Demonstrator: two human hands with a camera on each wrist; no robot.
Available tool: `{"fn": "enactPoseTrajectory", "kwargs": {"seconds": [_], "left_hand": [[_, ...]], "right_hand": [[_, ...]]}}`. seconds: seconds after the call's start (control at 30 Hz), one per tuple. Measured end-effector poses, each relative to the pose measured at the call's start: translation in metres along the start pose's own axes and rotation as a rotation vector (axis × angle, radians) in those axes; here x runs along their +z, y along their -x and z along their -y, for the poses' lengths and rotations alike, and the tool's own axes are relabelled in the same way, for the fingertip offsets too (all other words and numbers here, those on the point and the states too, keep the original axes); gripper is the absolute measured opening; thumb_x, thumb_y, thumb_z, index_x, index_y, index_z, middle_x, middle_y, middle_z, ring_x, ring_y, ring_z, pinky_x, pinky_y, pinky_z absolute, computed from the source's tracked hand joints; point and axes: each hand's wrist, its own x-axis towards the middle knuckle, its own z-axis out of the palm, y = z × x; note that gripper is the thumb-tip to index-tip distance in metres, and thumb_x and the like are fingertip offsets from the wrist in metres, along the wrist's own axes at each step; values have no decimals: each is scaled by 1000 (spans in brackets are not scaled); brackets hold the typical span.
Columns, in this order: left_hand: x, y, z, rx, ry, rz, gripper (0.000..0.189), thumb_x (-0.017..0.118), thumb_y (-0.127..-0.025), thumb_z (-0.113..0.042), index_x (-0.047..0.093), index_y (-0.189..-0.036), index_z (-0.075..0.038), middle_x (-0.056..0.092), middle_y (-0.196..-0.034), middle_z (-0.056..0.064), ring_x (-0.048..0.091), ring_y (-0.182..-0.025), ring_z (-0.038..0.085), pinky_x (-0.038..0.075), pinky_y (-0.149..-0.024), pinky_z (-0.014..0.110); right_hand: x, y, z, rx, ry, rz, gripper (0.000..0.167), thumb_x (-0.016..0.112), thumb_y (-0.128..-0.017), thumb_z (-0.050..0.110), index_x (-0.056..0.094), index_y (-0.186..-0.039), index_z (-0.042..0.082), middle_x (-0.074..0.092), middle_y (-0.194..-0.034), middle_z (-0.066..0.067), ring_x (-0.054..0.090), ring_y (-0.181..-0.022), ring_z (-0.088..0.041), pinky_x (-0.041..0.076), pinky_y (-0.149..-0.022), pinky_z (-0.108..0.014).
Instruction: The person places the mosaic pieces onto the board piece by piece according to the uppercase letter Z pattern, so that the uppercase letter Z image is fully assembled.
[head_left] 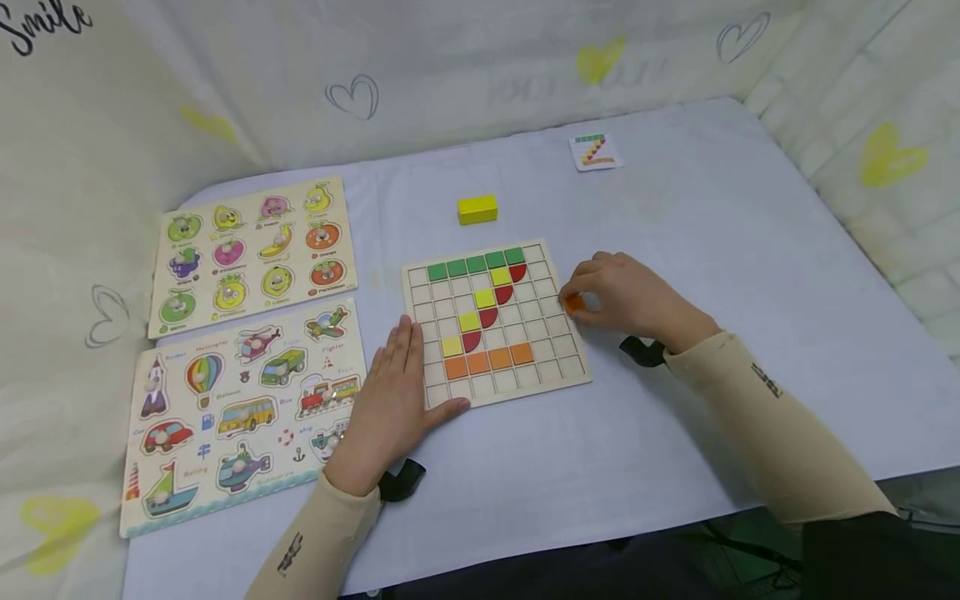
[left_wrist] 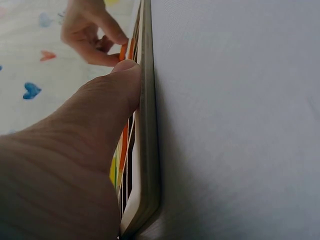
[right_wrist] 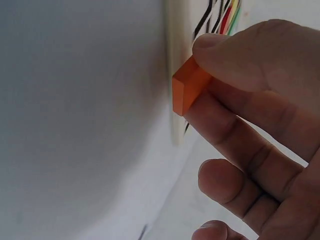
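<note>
A wooden grid board [head_left: 556, 348] lies on the white-covered table. A row of green square tiles [head_left: 476, 264] runs along its top. Yellow squares [head_left: 484, 297] and red quarter-round pieces [head_left: 488, 317] step diagonally down to a row of orange squares [head_left: 477, 362] near the bottom. My left hand [head_left: 390, 404] rests along the board's left edge with straight fingers, its thumb at the bottom edge. Just off the right edge, my right hand [head_left: 622, 296] pinches an orange tile [right_wrist: 186, 90] between thumb and fingers. In the left wrist view, the board is seen edge-on.
Behind the board sits a yellow block [head_left: 477, 209]. Farther back right lies a small card [head_left: 595, 152] showing a coloured Z pattern. To the left are a fruit puzzle board [head_left: 251, 229] and a vehicle puzzle board [head_left: 202, 492], its right edge partly behind the left hand.
</note>
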Motion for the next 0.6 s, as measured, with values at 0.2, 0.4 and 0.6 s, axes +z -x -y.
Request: {"fn": "enactPoseTrajectory", "kwargs": {"seconds": [0.2, 0.4, 0.6], "left_hand": [[-1, -1, -1, -3, 0, 6, 126, 67, -85, -75, 9, -165, 2, 6, -176, 20, 12, -164, 36, 21, -131, 53], [-2, -1, 0, -4, -4, 13, 126, 66, -86, -76, 8, -165, 2, 6, -175, 20, 12, -164, 37, 21, -132, 53], [-2, -1, 0, -3, -3, 14, 125, 66, -86, -76, 9, -165, 2, 6, -175, 20, 12, -164, 37, 21, -131, 53]], "right_hand": [[10, 3, 29, -65, -33, 21, 20, 86, -84, 18, 82, -103, 14, 78, -100, -1, 62, -93, -22, 51, -86, -40], [18, 4, 47, -101, -23, 25, 18, 86, -84, 19, 83, -101, 16, 75, -95, 2, 63, -92, -19, 50, -85, -38], [21, 6, 54, -140, 30, 4, 18, 87, -83, 20, 84, -101, 16, 76, -92, 1, 64, -90, -20, 51, -81, -38]]}}
